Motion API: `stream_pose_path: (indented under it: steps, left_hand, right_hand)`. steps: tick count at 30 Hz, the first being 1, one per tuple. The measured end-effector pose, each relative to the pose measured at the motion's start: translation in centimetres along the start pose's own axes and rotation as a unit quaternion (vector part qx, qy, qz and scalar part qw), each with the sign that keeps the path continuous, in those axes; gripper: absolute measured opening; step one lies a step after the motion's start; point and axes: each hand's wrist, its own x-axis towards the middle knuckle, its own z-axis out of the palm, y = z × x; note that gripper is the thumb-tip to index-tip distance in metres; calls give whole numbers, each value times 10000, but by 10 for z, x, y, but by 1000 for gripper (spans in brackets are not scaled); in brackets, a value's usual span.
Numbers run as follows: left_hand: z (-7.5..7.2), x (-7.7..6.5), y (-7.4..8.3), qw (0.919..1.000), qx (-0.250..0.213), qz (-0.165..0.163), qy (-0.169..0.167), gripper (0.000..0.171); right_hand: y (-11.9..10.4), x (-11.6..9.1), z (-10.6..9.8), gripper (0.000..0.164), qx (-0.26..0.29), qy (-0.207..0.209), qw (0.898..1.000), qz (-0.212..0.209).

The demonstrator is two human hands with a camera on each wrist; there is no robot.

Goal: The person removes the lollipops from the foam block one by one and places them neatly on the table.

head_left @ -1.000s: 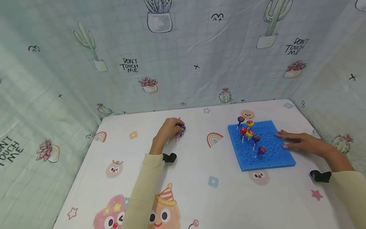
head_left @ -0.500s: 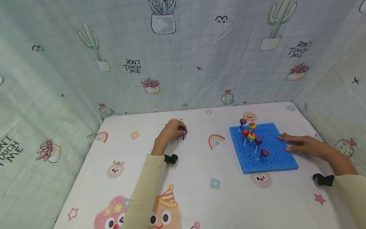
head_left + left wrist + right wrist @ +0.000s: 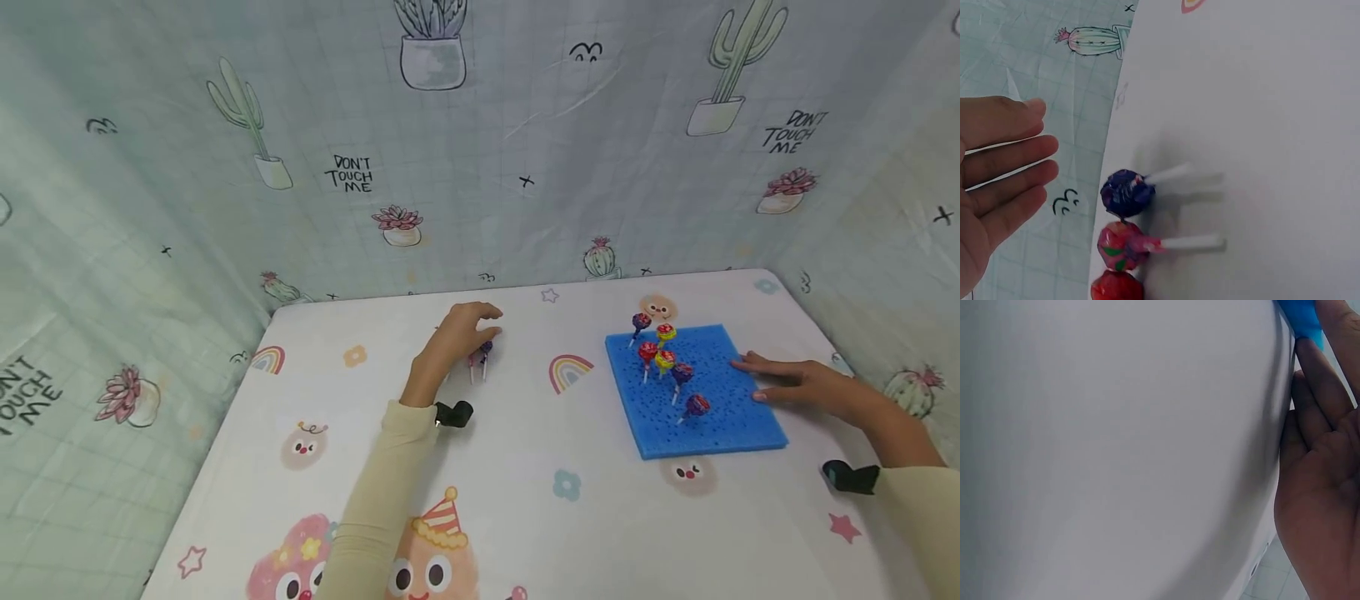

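My left hand [image 3: 459, 337] hovers over a row of lollipops, its fingers apart and nothing between them. In the left wrist view a dark blue lollipop [image 3: 1127, 193], a pink-and-green lollipop [image 3: 1121, 245] and a red lollipop [image 3: 1117, 287] lie side by side, sticks pointing the same way. In the head view the hand hides part of this row. Over on the right, my right hand [image 3: 813, 385] rests with extended fingers at the right edge of a blue foam board [image 3: 731, 417]. Several lollipops stand in the board's left half, among them a yellow lollipop [image 3: 664, 360] and a red lollipop [image 3: 647, 351].
The white table [image 3: 525, 433] carries printed cartoon figures and has a hanging patterned cloth [image 3: 480, 125] along its back and sides. A black wrist device [image 3: 454, 414] sits by the left cuff, and another black device [image 3: 851, 477] by the right cuff.
My left hand's fingers, earlier around the dark blue lollipop, have let go and lifted apart, leaving it in the row. The right hand stays at the board's edge. The head view shifts slightly.
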Motion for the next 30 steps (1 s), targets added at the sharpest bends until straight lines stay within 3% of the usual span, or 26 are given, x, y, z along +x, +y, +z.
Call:
stream_pose_path:
  steps: [8, 15, 22, 30]
  left_hand:
    - [9, 21, 41, 9973, -416, 604, -30, 35]
    - [26, 39, 70, 9896, -1011, 1018, -127, 38]
    - [56, 60, 86, 9778, -1621, 1288, -336, 38]
    - [96, 78, 97, 9604, -2412, 1322, -455, 40]
  right_hand:
    - [5, -6, 3, 65, -21, 60, 10000, 30]
    - [3, -3, 1, 63, 14, 5, 10000, -82]
    - [4, -4, 0, 62, 383, 37, 9989, -270]
    - [1, -4, -1, 63, 220, 49, 9996, -154]
